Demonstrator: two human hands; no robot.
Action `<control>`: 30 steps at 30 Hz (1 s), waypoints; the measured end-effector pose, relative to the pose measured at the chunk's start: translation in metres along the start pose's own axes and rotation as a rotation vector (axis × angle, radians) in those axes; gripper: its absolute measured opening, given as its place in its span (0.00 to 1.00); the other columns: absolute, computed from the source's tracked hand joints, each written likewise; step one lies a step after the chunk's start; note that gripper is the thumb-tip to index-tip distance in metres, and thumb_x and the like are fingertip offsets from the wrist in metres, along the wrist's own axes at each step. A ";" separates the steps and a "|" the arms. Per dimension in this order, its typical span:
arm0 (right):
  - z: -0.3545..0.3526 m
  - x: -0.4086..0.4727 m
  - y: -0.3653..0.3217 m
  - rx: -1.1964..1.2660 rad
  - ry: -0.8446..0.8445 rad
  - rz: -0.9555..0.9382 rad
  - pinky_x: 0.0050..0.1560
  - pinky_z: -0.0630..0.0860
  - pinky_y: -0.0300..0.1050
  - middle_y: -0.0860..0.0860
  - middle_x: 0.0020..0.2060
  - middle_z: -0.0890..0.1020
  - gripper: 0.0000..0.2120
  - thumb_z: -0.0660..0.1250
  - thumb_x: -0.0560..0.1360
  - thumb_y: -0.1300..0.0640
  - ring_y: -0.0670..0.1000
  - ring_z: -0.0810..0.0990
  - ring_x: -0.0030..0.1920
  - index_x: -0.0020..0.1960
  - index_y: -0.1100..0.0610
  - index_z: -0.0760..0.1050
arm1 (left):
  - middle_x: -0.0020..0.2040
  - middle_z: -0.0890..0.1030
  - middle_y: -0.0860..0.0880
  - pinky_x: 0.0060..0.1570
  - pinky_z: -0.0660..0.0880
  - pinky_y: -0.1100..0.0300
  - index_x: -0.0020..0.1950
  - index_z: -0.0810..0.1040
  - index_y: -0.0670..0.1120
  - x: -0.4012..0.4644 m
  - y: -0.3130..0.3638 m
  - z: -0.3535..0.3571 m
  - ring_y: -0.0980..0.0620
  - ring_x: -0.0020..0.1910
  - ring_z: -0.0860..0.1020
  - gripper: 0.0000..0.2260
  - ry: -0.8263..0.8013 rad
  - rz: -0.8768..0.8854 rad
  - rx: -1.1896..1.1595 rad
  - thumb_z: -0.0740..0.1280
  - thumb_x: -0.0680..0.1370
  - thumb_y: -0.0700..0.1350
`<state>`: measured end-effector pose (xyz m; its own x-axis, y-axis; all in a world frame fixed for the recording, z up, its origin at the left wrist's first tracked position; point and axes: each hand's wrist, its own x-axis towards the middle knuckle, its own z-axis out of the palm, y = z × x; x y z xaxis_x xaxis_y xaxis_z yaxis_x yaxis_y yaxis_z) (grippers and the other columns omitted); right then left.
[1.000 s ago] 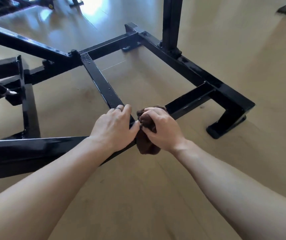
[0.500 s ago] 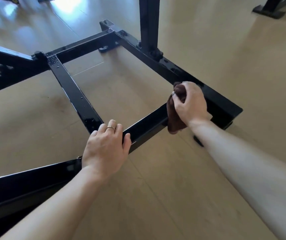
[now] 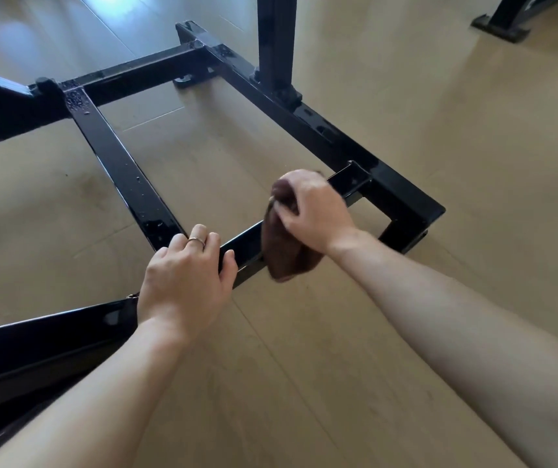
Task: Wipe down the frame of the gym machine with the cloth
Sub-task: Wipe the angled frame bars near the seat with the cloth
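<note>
While the right hand (image 3: 311,211) grips the bunched dark-brown cloth (image 3: 284,255) against the short cross bar of the glossy black steel machine frame (image 3: 402,197) at picture centre, the left hand (image 3: 186,278) lies with fingers draped over the same bar just to its left — a brace. The cloth hangs loose below the bar, so it could slip from the grip or skip the underside. The welded joint at centre right may snag it. Droplets bead on the long black rail (image 3: 115,160) at left; a black upright post (image 3: 276,38) stands at top centre on the pale wood floor (image 3: 473,136).
</note>
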<state>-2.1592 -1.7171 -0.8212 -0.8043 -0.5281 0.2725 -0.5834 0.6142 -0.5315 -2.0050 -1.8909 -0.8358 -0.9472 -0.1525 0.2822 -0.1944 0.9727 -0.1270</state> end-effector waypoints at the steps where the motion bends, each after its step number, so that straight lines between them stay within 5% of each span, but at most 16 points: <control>1: -0.012 0.008 0.015 -0.035 0.020 0.050 0.62 0.74 0.49 0.55 0.55 0.82 0.10 0.70 0.77 0.56 0.57 0.78 0.59 0.56 0.58 0.79 | 0.44 0.76 0.43 0.35 0.71 0.50 0.44 0.74 0.42 0.000 0.000 0.000 0.41 0.39 0.75 0.18 0.009 -0.003 0.008 0.54 0.82 0.53; 11: -0.104 -0.028 0.124 -0.147 0.254 0.554 0.50 0.70 0.48 0.62 0.53 0.83 0.12 0.69 0.80 0.54 0.63 0.80 0.54 0.58 0.61 0.78 | 0.44 0.77 0.42 0.34 0.70 0.50 0.43 0.74 0.41 -0.001 0.001 0.000 0.40 0.37 0.75 0.16 0.033 -0.005 -0.020 0.57 0.82 0.52; 19: -0.076 -0.047 0.120 -0.168 0.303 0.404 0.50 0.69 0.46 0.57 0.52 0.78 0.10 0.67 0.80 0.53 0.59 0.77 0.51 0.56 0.59 0.74 | 0.44 0.77 0.42 0.33 0.70 0.50 0.43 0.74 0.41 -0.001 0.002 0.001 0.40 0.37 0.75 0.16 0.070 -0.002 0.015 0.57 0.82 0.51; 30: -0.031 0.102 0.095 -0.262 -0.025 0.316 0.65 0.69 0.54 0.60 0.61 0.75 0.18 0.64 0.79 0.49 0.62 0.71 0.63 0.63 0.60 0.73 | 0.41 0.73 0.45 0.32 0.69 0.50 0.42 0.70 0.43 -0.002 0.003 0.000 0.43 0.36 0.73 0.17 0.112 -0.007 0.041 0.54 0.84 0.52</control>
<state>-2.3001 -1.6950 -0.8191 -0.9474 -0.3014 0.1077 -0.3197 0.8753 -0.3629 -2.0035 -1.8876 -0.8368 -0.9117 -0.1359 0.3877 -0.2130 0.9634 -0.1630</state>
